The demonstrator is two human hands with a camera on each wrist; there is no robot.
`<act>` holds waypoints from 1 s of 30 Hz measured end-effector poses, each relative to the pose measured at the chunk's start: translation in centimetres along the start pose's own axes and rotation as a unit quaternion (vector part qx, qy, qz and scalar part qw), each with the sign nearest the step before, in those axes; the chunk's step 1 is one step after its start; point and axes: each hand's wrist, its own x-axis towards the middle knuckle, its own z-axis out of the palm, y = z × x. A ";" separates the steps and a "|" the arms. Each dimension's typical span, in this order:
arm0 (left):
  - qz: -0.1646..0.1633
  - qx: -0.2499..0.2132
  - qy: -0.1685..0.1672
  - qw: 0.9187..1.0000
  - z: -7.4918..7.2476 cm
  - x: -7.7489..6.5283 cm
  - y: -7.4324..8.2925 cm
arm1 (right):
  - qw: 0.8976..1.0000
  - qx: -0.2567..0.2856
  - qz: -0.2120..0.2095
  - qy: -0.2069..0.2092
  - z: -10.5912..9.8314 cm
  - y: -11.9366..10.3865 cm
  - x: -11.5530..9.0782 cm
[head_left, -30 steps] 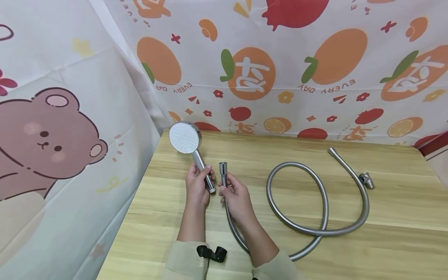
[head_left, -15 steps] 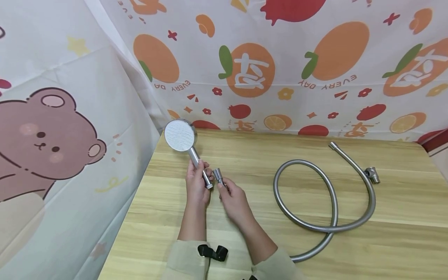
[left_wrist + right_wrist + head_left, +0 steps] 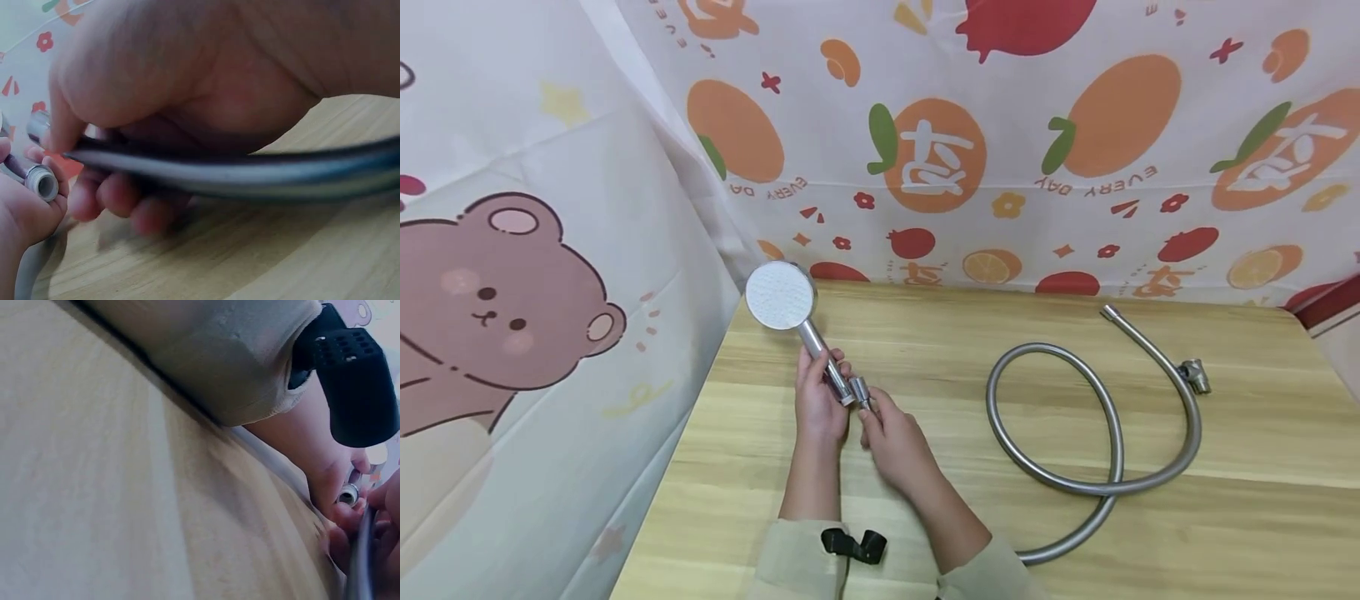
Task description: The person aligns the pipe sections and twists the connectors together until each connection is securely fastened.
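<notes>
My left hand (image 3: 820,408) grips the chrome handle of a shower head (image 3: 779,296), its round white spray face turned up and its lower end toward the right hand. Just right of that end, my right hand (image 3: 897,437) pinches a metal shower hose below its end connector (image 3: 860,390). Whether connector and handle touch I cannot tell. The left wrist view shows the handle's hollow threaded end (image 3: 45,182), with the hose (image 3: 250,175) running under the right palm. In the right wrist view the threaded end (image 3: 347,495) appears beyond the fingers.
The rest of the hose (image 3: 1116,417) lies looped on the wooden table (image 3: 1262,467) to the right. Beside its far end sits a small metal fitting (image 3: 1197,377). Printed cloths (image 3: 850,150) hang behind and at the left. Black camera mounts (image 3: 853,546) sit on the sleeves.
The right hand has moved left and tilted the hose connector toward the shower head, closing the gap to the handle's end. The shower head has shifted slightly left, and the looped hose has slid right.
</notes>
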 end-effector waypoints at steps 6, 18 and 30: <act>0.000 0.003 -0.027 1.000 0.2 0.0 0.0 | 0.988 0.145 0.058 -0.003 -0.3 -0.4 0.1; 0.001 -0.063 -0.006 0.998 -0.2 -0.1 -0.2 | 0.981 0.187 0.049 -0.007 0.4 0.4 0.4; -0.013 -0.090 -0.033 0.995 -0.1 -0.5 0.3 | 0.986 0.163 0.037 -0.018 0.5 0.0 0.3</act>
